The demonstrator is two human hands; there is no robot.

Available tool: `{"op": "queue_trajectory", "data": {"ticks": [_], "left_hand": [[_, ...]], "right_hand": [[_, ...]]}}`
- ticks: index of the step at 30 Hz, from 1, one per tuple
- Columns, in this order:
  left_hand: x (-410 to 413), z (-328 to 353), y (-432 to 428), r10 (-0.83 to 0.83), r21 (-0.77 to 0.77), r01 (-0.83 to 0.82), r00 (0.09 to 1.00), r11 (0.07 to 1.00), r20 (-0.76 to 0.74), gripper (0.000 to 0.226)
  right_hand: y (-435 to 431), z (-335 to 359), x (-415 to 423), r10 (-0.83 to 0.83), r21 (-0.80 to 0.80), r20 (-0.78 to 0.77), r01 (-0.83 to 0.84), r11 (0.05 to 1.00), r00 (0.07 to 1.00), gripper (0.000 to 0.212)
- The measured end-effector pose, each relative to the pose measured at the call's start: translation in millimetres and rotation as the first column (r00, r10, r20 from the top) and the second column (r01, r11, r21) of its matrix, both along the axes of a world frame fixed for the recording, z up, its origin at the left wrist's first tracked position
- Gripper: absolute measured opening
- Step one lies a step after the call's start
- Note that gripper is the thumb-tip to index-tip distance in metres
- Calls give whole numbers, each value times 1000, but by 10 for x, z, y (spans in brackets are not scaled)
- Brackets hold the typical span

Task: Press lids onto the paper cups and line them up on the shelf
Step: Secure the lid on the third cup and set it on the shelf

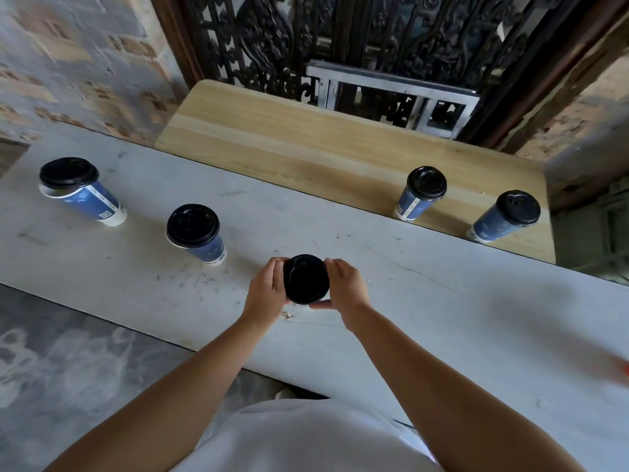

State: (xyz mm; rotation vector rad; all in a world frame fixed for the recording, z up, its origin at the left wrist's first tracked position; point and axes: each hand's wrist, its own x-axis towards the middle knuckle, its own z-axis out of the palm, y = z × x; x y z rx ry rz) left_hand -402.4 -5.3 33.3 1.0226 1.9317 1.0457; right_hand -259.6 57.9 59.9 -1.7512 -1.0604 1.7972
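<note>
A black lid [305, 279] sits on a cup that I hold over the grey table [442, 301]; the cup's body is hidden under the lid and my hands. My left hand [267, 287] grips its left rim and my right hand [343, 286] its right rim, fingers curled around the edge. Two blue paper cups with black lids stand on the grey table to the left, one far left [81, 192] and one nearer [197, 233]. Two more lidded blue cups [422, 194] [507, 216] stand side by side on the wooden shelf [306, 144] beyond.
The wooden shelf lies lower, behind the table's far edge, with bare wood left of its two cups. A dark ornate iron grille [374, 39] and a grey metal frame [391, 93] rise behind it. Brick wall [68, 63] on the left. Something orange [625, 369] shows at the right edge.
</note>
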Motion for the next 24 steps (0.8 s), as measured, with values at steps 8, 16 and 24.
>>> {"op": "queue_trajectory", "data": {"ticks": [8, 16, 24], "left_hand": [[106, 46, -26, 179, -35, -176, 971, 984, 157, 20], [332, 32, -168, 277, -132, -246, 897, 960, 346, 20], [245, 21, -290, 169, -191, -114, 938, 975, 302, 30]], "right_hand": [[-250, 55, 62, -204, -127, -276, 175, 976, 939, 23], [-244, 90, 163, -182, -76, -184, 171, 982, 966, 25], [-258, 79, 287, -66, -139, -139, 46, 989, 988, 29]]}}
